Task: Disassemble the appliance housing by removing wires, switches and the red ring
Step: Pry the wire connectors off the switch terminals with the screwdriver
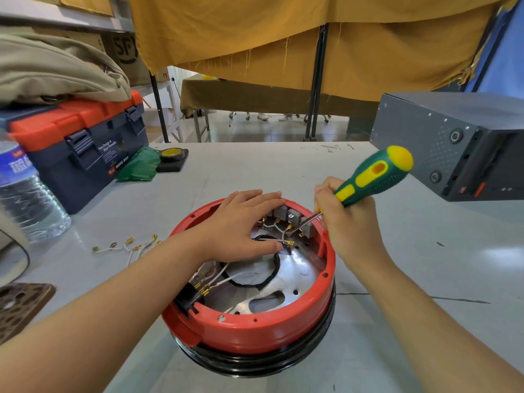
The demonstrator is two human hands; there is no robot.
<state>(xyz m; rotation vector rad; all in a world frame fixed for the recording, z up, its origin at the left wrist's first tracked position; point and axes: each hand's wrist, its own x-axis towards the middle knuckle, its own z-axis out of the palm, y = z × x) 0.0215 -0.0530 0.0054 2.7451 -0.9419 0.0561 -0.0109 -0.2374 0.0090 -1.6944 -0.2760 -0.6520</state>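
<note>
The round appliance housing sits upside down on the table in front of me, with a red ring (249,330) around its top and a black base below. Inside lie a shiny metal plate, white wires with brass terminals (208,285) and grey switches (293,217) along the far rim. My left hand (241,222) rests flat over the far left of the housing, fingers spread, thumb near a brass terminal. My right hand (340,219) grips a green and yellow screwdriver (374,175), whose metal tip pokes at the terminals under the switches.
Several loose white wires with brass terminals (127,246) lie on the table to the left. A blue and orange toolbox (82,148), a water bottle (25,199), a tape roll (171,154) and green plastic sit at the left back. A grey metal box (442,143) stands at the right.
</note>
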